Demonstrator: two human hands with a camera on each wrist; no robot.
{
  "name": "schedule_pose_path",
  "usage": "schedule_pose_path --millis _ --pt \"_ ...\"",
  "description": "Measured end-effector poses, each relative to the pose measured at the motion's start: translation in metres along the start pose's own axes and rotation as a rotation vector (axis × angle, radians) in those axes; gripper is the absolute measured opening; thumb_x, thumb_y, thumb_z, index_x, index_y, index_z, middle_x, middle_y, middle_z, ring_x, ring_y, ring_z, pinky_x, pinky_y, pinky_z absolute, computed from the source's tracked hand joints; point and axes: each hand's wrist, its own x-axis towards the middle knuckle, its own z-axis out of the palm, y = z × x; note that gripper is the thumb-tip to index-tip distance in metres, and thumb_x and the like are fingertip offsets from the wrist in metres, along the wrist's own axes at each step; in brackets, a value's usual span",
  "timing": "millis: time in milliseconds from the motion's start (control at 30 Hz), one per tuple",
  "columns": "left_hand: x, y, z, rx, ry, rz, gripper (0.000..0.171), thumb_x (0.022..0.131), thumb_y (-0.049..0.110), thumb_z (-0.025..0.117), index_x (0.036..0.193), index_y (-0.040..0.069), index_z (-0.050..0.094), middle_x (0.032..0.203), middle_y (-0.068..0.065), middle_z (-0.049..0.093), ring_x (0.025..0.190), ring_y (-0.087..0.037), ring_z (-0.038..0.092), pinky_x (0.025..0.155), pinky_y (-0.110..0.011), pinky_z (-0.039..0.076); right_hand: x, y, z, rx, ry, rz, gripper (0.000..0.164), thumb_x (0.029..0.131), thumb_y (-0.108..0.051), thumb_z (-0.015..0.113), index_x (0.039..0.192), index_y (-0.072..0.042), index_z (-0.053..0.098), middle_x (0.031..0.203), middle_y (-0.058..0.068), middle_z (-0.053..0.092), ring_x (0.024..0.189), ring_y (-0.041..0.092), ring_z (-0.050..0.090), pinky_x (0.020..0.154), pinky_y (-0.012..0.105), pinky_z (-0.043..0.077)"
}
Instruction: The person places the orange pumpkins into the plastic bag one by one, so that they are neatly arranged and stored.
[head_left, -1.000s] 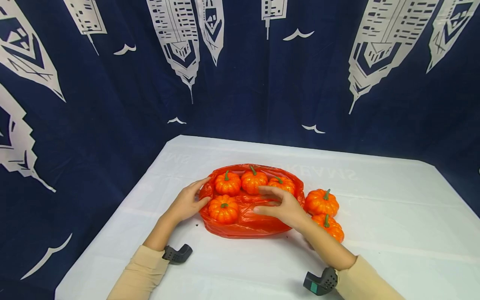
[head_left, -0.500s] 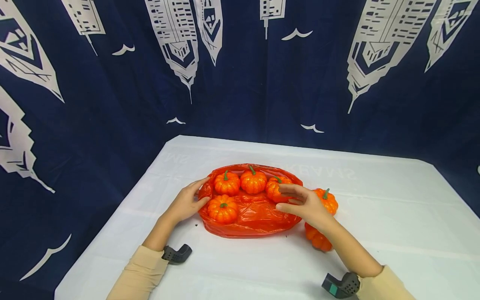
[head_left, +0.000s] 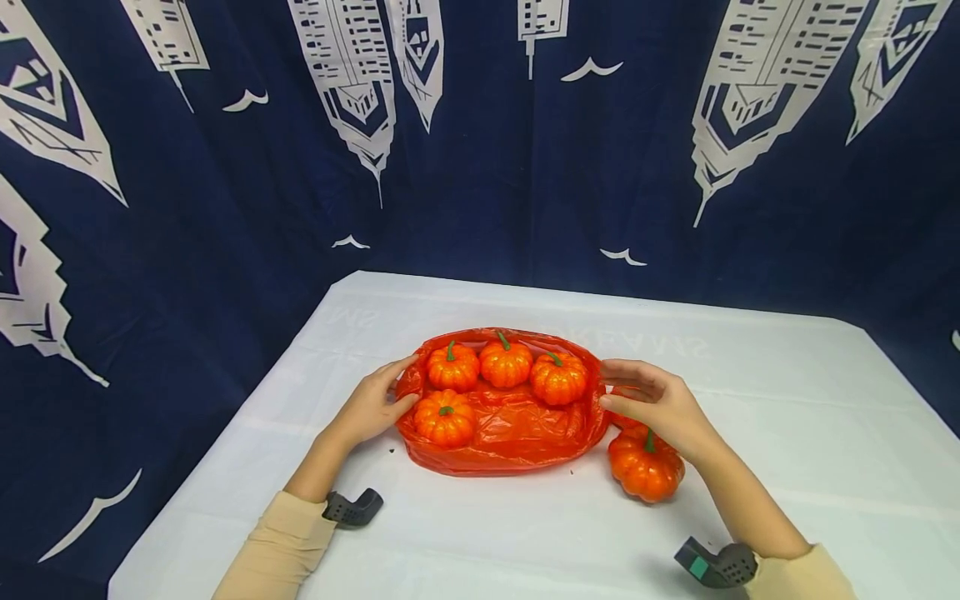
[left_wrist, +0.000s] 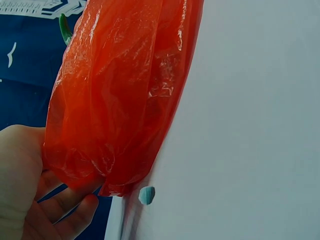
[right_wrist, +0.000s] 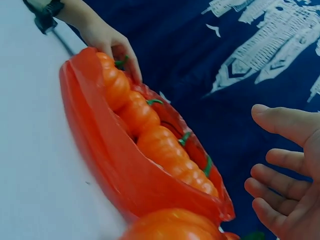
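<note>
A red plastic bag lies on the table with its mouth spread wide, holding several small orange pumpkins with green stems. One pumpkin sits at the near left inside, another at the right. My left hand curves round the bag's left end; in the left wrist view its fingers bend at the red plastic, partly seen through it. My right hand is at the bag's right end, fingers spread and nothing between them. In the right wrist view the palm faces the bag with a gap.
Outside the bag, to its right, sits a pumpkin; a second one behind it is mostly hidden by my right hand. Small dark specks lie near the bag on the white-covered table. A navy curtain hangs behind.
My right hand has moved right, from over the bag to its right end, uncovering the right-hand pumpkin inside. The nearer outside pumpkin has shifted slightly. My left hand has stayed.
</note>
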Motion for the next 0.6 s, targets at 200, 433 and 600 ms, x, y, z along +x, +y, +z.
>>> schedule_pose_path --millis 200,433,600 --pt "0.000 0.000 0.000 -0.005 -0.003 -0.006 0.059 0.089 0.009 0.069 0.143 0.001 0.047 0.138 -0.021 0.052 0.098 -0.031 0.061 0.091 -0.049 0.050 -0.002 0.007 -0.015 -0.008 0.074 -0.067 0.045 0.092 -0.015 0.069 0.132 0.002 0.055 0.116 -0.005 0.065 0.106 0.009 0.062 0.085 0.016 0.050" --pt "-0.001 0.001 0.000 -0.001 -0.008 -0.013 0.059 0.089 0.009 0.069 0.143 0.002 0.046 0.138 -0.021 0.052 0.098 -0.031 0.061 0.091 -0.049 0.050 -0.004 0.020 -0.032 0.002 0.147 -0.039 0.043 0.093 -0.018 0.068 0.132 -0.005 0.057 0.111 -0.018 0.064 0.105 0.002 0.060 0.084 0.013 0.048" --pt "-0.001 0.002 0.000 -0.010 -0.009 -0.014 0.059 0.089 0.009 0.069 0.143 0.002 0.046 0.138 -0.022 0.051 0.098 -0.031 0.062 0.090 -0.049 0.051 -0.004 0.027 -0.041 -0.004 0.184 0.032 0.048 0.093 -0.025 0.068 0.136 -0.009 0.055 0.113 -0.020 0.062 0.107 -0.002 0.056 0.084 0.010 0.045"
